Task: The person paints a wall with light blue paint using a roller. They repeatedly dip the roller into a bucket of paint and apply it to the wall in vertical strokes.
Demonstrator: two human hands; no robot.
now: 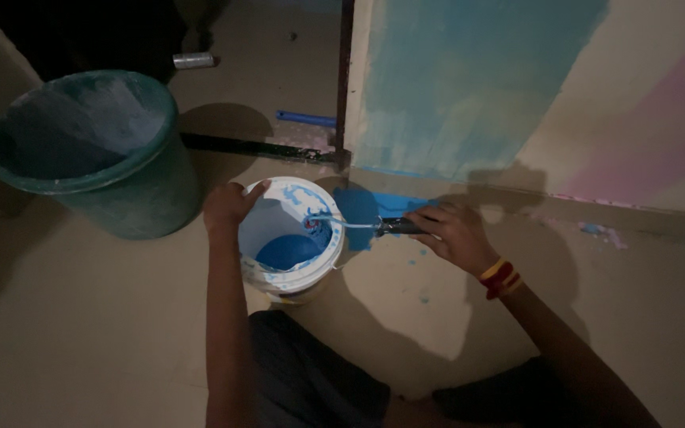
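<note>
The left hand point(227, 208) is gripping the rim of the white pail point(291, 238) on the floor, steadying it. The right hand point(455, 234) is closed around the roller point(334, 226) handle, its head dipping inside the pail over blue paint point(288, 252). Loading seems underway; lifting out likely calls for a drip-free, level carry.

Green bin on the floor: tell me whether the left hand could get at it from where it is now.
Probably yes. The left hand grips the rim of the white paint bucket, and the green bin stands just beside it with nothing between them, though the hand would have to let go first.
</note>
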